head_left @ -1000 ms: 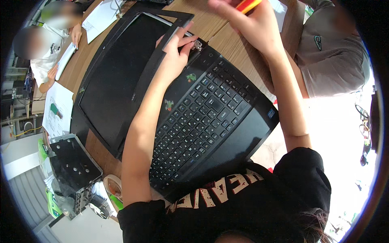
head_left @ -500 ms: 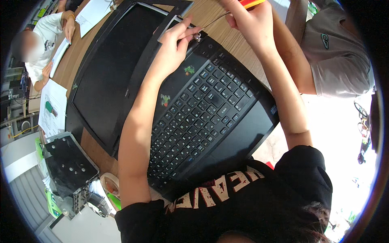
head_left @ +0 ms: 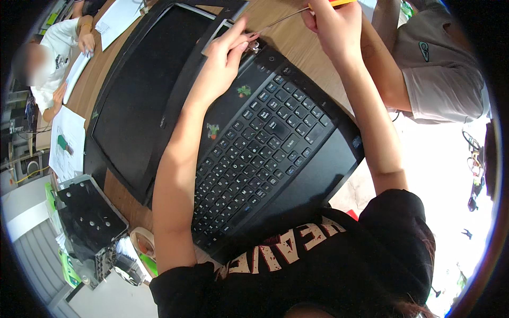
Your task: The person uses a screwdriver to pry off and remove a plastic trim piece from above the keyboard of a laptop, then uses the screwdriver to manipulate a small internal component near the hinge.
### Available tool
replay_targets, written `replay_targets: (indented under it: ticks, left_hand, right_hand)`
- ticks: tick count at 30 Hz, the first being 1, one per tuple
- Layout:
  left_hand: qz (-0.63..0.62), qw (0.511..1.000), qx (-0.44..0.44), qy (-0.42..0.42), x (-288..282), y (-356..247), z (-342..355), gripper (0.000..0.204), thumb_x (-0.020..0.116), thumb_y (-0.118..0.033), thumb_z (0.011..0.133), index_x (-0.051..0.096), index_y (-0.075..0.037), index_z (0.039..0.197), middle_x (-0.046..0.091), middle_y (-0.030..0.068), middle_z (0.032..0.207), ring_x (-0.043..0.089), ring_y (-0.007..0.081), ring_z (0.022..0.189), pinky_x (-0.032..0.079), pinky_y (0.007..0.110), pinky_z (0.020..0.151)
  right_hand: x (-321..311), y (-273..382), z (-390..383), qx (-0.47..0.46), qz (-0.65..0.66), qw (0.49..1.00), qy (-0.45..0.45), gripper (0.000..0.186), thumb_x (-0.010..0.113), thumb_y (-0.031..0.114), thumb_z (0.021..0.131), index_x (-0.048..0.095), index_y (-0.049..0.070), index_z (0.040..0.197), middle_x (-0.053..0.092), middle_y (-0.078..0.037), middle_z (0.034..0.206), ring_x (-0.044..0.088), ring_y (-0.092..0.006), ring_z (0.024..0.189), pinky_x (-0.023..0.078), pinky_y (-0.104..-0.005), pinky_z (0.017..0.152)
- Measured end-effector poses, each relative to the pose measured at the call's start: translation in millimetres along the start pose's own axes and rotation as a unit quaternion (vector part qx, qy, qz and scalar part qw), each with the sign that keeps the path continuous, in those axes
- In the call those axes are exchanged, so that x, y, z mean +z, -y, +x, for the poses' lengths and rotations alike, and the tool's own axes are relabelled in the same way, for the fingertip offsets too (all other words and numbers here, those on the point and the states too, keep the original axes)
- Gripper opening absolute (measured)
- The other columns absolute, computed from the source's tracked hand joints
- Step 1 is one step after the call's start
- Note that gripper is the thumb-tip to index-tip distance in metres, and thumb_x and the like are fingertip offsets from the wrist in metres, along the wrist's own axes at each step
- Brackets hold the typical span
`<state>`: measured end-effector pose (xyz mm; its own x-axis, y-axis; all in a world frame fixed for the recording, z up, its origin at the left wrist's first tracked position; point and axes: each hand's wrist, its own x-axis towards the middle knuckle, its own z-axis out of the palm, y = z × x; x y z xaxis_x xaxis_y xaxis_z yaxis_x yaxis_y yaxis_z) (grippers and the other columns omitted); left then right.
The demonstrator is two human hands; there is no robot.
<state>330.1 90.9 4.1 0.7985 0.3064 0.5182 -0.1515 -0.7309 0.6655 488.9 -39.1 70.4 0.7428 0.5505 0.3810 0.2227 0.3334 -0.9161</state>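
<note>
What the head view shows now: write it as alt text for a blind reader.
A person's right hand holds a screwdriver angled toward the metal hinge of an open black laptop, the left hand beside that hinge. Papers lie farther left on the wooden table.

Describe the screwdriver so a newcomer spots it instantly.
On the black laptop, find the metal hinge by the left hand. Up and right, the right hand grips the screwdriver, shaft slanting toward that hinge. Its yellow-and-red handle stands out from the laptop's black.
</note>
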Motion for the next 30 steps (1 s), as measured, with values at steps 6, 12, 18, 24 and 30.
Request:
replay_targets:
  ticks: [6, 12, 18, 24, 30]
  left_hand:
    - [0.01, 1.0, -0.017, 0.002, -1.0, 4.7, -1.1, 0.048, 0.051, -0.009, 0.102, 0.044, -0.009, 0.149, 0.07, 0.0128, 0.121, 0.062, 0.0253, 0.123, 0.038, 0.041, 0.109]
    - [-0.006, 0.999, -0.044, 0.023, -1.3, 3.5, -1.2, 0.048, 0.049, -0.017, 0.104, 0.043, -0.015, 0.151, 0.07, 0.0054, 0.126, 0.057, 0.022, 0.131, 0.027, 0.047, 0.118]
    - [-0.012, 0.999, -0.041, 0.023, -0.2, 1.4, -0.3, 0.047, 0.049, -0.017, 0.104, 0.043, -0.015, 0.151, 0.07, 0.0048, 0.125, 0.057, 0.0216, 0.131, 0.027, 0.048, 0.118]
    - [-0.001, 0.999, -0.039, 0.025, -1.1, 2.9, -0.9, 0.047, 0.049, -0.016, 0.104, 0.044, -0.015, 0.151, 0.07, 0.0039, 0.125, 0.056, 0.0212, 0.132, 0.026, 0.048, 0.118]
    - [0.013, 0.998, -0.052, 0.031, -0.5, 4.2, -0.9, 0.046, 0.049, -0.016, 0.104, 0.045, -0.014, 0.15, 0.071, 0.0033, 0.124, 0.057, 0.0209, 0.131, 0.025, 0.047, 0.118]
  right_hand:
    - [-4.8, -6.3, 2.8, 0.025, 0.015, 1.0, 0.0, 0.033, 0.069, 0.023, 0.098, 0.044, 0.011, 0.08, 0.046, 0.003, 0.059, 0.041, -0.006, 0.043, 0.028, -0.022, 0.039]
    - [-6.3, -12.6, 4.1, 0.028, 0.037, 0.999, 0.006, 0.032, 0.067, 0.022, 0.098, 0.044, 0.01, 0.08, 0.045, 0.003, 0.057, 0.04, -0.0063, 0.042, 0.026, -0.0224, 0.038]
    - [-4.9, -17.5, 4.0, 0.023, 0.023, 0.999, 0.003, 0.032, 0.068, 0.021, 0.098, 0.044, 0.01, 0.08, 0.046, 0.002, 0.057, 0.04, -0.0066, 0.041, 0.027, -0.0226, 0.038]
    - [-4.8, -19.7, 4.4, 0.016, 0.041, 0.999, 0.009, 0.032, 0.068, 0.021, 0.098, 0.044, 0.01, 0.08, 0.046, 0.002, 0.057, 0.041, -0.0068, 0.041, 0.028, -0.0226, 0.038]
    - [-5.0, -19.5, 4.3, 0.021, 0.009, 1.0, 0.007, 0.031, 0.068, 0.021, 0.097, 0.045, 0.01, 0.079, 0.048, 0.002, 0.057, 0.042, -0.0067, 0.042, 0.029, -0.0228, 0.038]
